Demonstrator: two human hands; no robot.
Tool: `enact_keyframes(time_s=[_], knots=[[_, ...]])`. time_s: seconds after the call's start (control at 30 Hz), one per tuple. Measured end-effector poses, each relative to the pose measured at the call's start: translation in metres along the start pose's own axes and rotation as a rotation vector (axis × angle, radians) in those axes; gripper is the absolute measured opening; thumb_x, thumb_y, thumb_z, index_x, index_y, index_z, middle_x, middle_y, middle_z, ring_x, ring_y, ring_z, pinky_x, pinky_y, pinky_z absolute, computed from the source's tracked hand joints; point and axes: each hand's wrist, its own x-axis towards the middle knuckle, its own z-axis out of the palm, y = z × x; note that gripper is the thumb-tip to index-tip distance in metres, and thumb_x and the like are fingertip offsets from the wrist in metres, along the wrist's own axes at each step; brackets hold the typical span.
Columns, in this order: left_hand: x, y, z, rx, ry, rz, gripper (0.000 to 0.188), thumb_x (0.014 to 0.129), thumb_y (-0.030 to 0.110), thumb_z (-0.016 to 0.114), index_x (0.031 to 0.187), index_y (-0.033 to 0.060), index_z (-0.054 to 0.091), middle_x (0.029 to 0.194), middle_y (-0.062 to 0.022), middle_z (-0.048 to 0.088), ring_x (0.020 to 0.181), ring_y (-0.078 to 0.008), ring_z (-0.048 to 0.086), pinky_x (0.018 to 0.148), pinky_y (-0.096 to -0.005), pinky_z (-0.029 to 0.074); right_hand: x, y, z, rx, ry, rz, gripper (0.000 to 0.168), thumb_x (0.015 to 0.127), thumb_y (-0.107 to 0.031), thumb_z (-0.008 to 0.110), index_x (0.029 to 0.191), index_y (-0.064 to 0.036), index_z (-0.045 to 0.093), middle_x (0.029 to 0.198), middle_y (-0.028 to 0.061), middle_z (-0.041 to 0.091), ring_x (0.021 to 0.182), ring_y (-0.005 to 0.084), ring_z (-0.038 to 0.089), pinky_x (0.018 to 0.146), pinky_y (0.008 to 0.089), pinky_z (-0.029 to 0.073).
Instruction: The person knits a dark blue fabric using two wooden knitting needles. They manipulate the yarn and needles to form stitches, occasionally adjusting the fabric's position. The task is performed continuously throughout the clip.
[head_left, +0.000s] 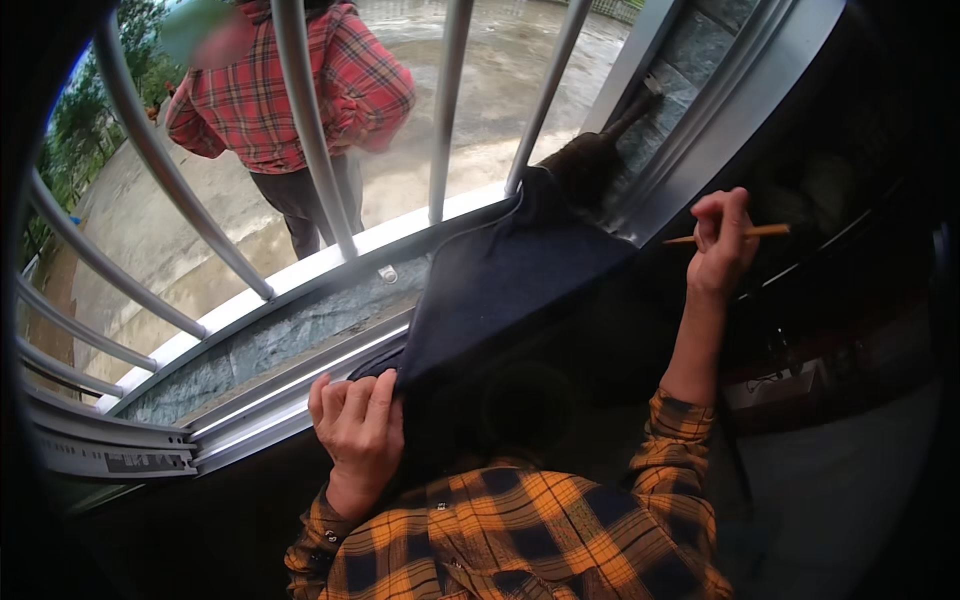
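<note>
Dark navy fabric (510, 277) lies over the window sill and hangs down on the inner side. My left hand (360, 427) grips the fabric's lower left edge beside the aluminium window track (255, 416). Raised at the right, near the window frame, my right hand (724, 240) holds a thin yellow-orange stick (769, 230), possibly a pencil, between its fingers. A dark object (589, 165) rests at the sill's far corner, partly lost in shadow; what it is I cannot tell. The room below the fabric is too dark to make out.
Metal window bars (442, 112) rise from a white rail (405, 223) beyond the stone sill (262, 337). Outside, a person in a red checked shirt (255, 105) stands on concrete ground. The aluminium frame (735, 112) runs up at the right. A pale box-like thing (784, 386) sits in shadow lower right.
</note>
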Motion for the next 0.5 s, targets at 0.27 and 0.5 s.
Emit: enact_keyframes(time_s=[0.27, 0.5], knots=[[0.003, -0.001, 0.001, 0.003, -0.016, 0.022, 0.03, 0.079, 0.004, 0.078, 0.109, 0.0044, 0.076, 0.09, -0.0047, 0.066, 0.084, -0.0243, 0.061, 0.11, -0.0494, 0.041, -0.055, 0.0, -0.002, 0.228, -0.122, -0.137, 0.066, 0.115, -0.045, 0.032, 0.06, -0.01, 0.036, 0.055, -0.0019, 0.031, 0.051, 0.0112, 0.029, 0.053, 0.03, 0.02], [0.005, -0.001, -0.002, 0.028, -0.028, 0.012, 0.031, 0.078, 0.003, 0.078, 0.108, 0.0041, 0.076, 0.09, -0.0047, 0.065, 0.084, -0.0249, 0.06, 0.109, -0.0496, 0.041, -0.055, 0.028, 0.02, -0.196, -0.35, -0.072, 0.052, 0.111, -0.026, 0.049, 0.065, -0.003, 0.044, 0.057, 0.0049, 0.044, 0.05, 0.0142, 0.045, 0.05, 0.0313, 0.033]])
